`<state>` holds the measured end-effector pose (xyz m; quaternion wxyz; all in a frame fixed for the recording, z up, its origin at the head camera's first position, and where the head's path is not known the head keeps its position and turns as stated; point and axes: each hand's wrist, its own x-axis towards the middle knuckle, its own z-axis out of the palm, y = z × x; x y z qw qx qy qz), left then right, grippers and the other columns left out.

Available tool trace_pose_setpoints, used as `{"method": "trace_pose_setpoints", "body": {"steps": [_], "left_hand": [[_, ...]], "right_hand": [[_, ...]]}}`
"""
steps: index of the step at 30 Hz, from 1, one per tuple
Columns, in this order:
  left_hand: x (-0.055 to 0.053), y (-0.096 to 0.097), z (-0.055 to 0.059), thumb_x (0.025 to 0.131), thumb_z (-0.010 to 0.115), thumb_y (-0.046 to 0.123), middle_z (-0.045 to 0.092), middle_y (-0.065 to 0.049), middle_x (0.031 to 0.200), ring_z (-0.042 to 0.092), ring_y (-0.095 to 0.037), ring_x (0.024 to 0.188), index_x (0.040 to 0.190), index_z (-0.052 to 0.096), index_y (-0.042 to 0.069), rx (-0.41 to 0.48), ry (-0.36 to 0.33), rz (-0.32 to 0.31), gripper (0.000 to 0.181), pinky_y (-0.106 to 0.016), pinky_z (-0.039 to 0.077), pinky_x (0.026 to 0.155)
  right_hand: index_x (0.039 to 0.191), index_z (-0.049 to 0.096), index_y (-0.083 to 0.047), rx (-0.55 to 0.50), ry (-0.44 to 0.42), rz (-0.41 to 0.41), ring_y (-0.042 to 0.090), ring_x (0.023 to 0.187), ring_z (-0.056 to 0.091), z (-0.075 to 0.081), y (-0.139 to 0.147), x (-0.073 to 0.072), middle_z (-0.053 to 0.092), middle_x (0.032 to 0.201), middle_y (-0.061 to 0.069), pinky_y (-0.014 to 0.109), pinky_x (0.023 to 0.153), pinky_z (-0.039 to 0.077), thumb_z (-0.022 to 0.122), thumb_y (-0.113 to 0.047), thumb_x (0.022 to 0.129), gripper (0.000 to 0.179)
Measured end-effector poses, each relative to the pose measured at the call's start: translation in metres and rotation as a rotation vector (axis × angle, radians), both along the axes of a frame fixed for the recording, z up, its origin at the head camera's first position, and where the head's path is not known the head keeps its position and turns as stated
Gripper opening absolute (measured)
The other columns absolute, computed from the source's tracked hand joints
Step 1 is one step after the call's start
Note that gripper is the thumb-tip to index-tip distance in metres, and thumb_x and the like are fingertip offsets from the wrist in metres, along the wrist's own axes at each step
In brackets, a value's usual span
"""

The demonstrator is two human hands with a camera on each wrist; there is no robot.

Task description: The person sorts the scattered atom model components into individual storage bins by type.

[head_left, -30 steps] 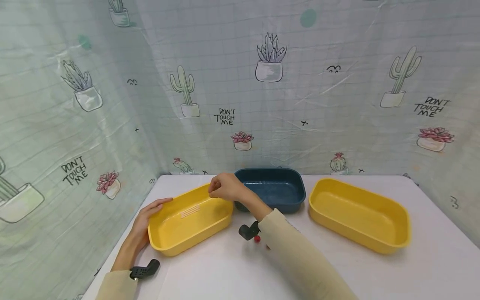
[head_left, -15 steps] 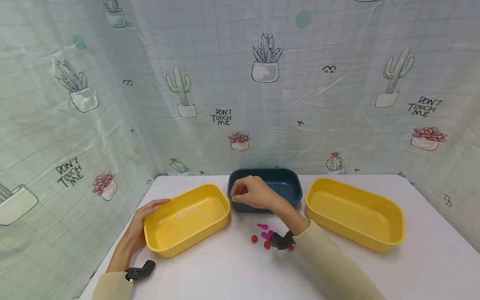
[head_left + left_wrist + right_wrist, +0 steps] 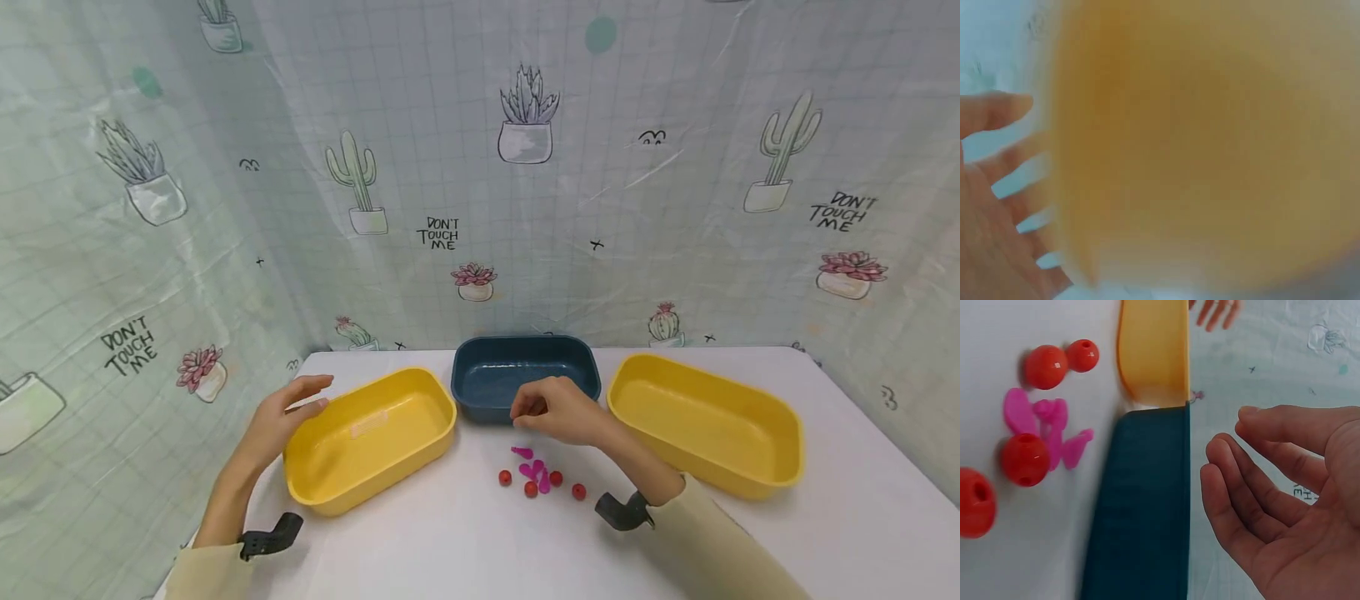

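Observation:
My left hand (image 3: 273, 425) has its fingers extended at the left end of the left yellow tray (image 3: 375, 475). In the left wrist view, those fingers (image 3: 1019, 153) are spread beside the tray's large blurred yellow side. A few pale thin strips (image 3: 369, 424) lie inside this tray. Over the front right of the dark blue tray (image 3: 480, 410) is my right hand (image 3: 562, 410), its fingers loosely bent. The right wrist view shows nothing between thumb and fingertips. Below it on the table lie several red beads (image 3: 531, 489) with holes and several magenta teardrop-shaped pieces (image 3: 522, 452).
A second yellow tray (image 3: 705, 446) stands angled on the right, close to the blue one. All three trays are on a white table (image 3: 420, 550). A curtain (image 3: 420, 100) printed with cacti hangs behind and along the left side.
My right hand has moved right, from over the left yellow tray to the front of the blue tray, uncovering the beads and magenta pieces. My left hand has lifted off the tray's rim.

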<state>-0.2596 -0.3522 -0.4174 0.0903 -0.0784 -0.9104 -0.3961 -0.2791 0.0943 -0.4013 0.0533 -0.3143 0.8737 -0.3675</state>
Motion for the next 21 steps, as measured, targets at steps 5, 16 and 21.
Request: {"method": "trace_pose_setpoints", "body": {"steps": [5, 16, 21], "left_hand": [[0.014, 0.040, 0.023, 0.104, 0.061, 0.026, 0.059, -0.019, 0.147, 0.053, -0.043, 0.135, 0.142, 0.060, 0.008, -0.055, 0.127, 0.026, 0.041, -0.065, 0.043, 0.112], [0.044, 0.123, 0.039, 0.107, 0.056, 0.017, 0.069, -0.011, 0.132, 0.073, -0.017, 0.110, 0.141, 0.057, 0.014, 0.289, 0.111, -0.067, 0.035, -0.016, 0.056, 0.091], [0.052, 0.163, 0.032, 0.106, 0.056, 0.023, 0.069, -0.017, 0.132, 0.072, -0.029, 0.113, 0.145, 0.053, 0.015, 0.505, -0.109, -0.110, 0.040, -0.032, 0.061, 0.095]], "right_hand": [[0.096, 0.075, -0.013, 0.013, -0.012, -0.018, 0.010, 0.079, 0.063, -0.011, 0.011, 0.006, 0.072, 0.087, -0.006, 0.017, 0.073, 0.056, 0.076, -0.012, 0.093, 0.003], [0.099, 0.076, -0.007, 0.042, -0.018, -0.041, 0.008, 0.080, 0.061, -0.033, 0.017, 0.007, 0.071, 0.086, -0.005, 0.017, 0.072, 0.056, 0.075, -0.012, 0.093, 0.008], [0.104, 0.077, -0.008, 0.056, -0.031, -0.018, 0.009, 0.086, 0.065, -0.045, 0.017, 0.001, 0.074, 0.092, -0.005, 0.020, 0.079, 0.059, 0.072, -0.015, 0.096, 0.011]]}}
